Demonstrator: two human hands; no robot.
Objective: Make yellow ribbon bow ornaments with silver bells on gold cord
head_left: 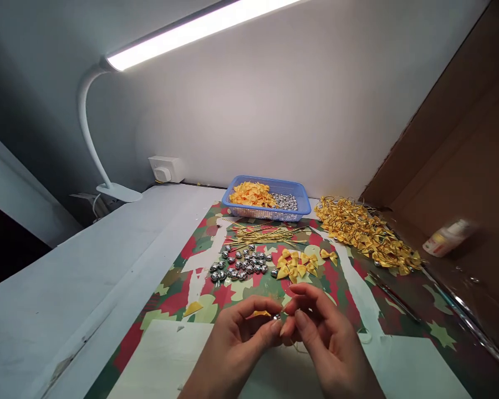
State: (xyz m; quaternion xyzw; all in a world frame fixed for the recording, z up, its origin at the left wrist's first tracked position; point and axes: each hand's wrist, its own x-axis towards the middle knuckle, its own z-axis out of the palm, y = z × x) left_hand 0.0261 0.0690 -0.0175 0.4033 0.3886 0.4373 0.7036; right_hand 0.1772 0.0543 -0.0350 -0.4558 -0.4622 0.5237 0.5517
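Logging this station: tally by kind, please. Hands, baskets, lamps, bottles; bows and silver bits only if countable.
Left hand and right hand: 2
Blue basket: 1
Desk lamp: 1
Bottle: 1
Total: 5
Left out: yellow bows and silver bell-like pieces, too crowded to count.
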